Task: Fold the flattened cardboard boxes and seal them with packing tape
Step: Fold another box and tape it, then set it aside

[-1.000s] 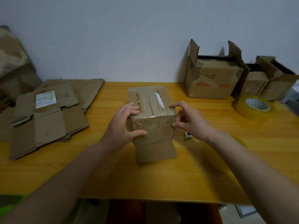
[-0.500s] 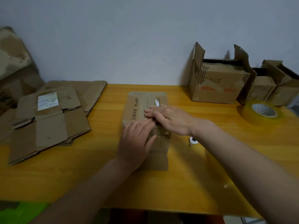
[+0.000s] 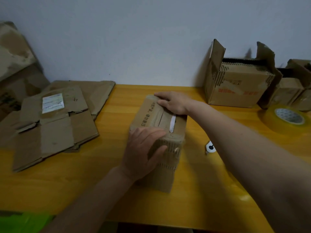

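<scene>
A small folded cardboard box (image 3: 151,116) stands in the middle of the yellow table (image 3: 107,185), its top flaps closed with a seam and a white strip along the top. My left hand (image 3: 143,152) lies flat against the box's near end, fingers straight over the top edge. My right hand (image 3: 173,102) presses flat on the far end of the top flaps. A roll of clear packing tape (image 3: 289,117) lies at the right edge of the table. Flattened cardboard boxes (image 3: 55,125) are stacked on the left.
An open cardboard box (image 3: 235,86) stands at the back right against the wall, with smaller boxes (image 3: 292,91) beside it. A small white-and-black object (image 3: 210,147) lies on the table right of the box. More cardboard (image 3: 13,52) leans at the far left.
My right hand has slid from the near part of the box top to its far end. My left hand has stayed on the near end.
</scene>
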`<action>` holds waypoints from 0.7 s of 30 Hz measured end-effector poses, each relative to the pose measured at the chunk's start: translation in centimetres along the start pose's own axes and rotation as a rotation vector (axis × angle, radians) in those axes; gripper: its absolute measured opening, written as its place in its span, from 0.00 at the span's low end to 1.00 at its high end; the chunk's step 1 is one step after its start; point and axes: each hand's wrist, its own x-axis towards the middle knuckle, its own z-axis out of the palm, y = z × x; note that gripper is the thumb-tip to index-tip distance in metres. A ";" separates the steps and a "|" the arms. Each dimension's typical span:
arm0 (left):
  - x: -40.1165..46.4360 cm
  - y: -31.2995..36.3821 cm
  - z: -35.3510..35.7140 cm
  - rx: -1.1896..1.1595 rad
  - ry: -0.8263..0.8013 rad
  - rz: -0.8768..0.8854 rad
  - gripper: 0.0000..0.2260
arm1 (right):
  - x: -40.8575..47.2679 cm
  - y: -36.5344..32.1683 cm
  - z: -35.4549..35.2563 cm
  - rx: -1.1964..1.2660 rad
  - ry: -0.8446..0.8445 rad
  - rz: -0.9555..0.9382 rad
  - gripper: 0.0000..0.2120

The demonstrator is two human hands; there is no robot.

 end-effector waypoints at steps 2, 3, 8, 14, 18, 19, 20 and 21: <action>0.3 -0.3 -0.6 -0.032 0.011 -0.124 0.19 | -0.6 0.4 0.0 0.049 0.028 0.047 0.20; 0.5 -0.4 -0.8 -0.023 0.017 -0.208 0.22 | -1.1 0.6 0.0 0.075 0.029 0.068 0.17; 1.0 1.3 -1.2 -0.189 0.115 -0.908 0.40 | -4.1 0.9 -0.3 0.311 -0.041 0.170 0.20; 2.6 1.7 -3.6 -0.687 0.072 -1.099 0.25 | -7.6 0.0 -1.1 0.610 0.149 0.138 0.13; 4.9 0.7 -5.4 -0.328 -0.003 -0.805 0.37 | -9.1 0.0 -2.4 0.882 0.445 0.137 0.15; 5.2 0.6 -5.6 -0.226 -0.011 -0.755 0.39 | -9.5 0.2 -2.3 0.941 0.489 0.136 0.16; 5.2 0.7 -5.7 -0.179 -0.016 -0.735 0.41 | -9.8 0.3 -2.0 1.001 0.519 0.141 0.16; 4.9 0.7 -5.6 -0.191 -0.025 -0.735 0.41 | -10.2 0.5 -1.5 1.043 0.541 0.153 0.16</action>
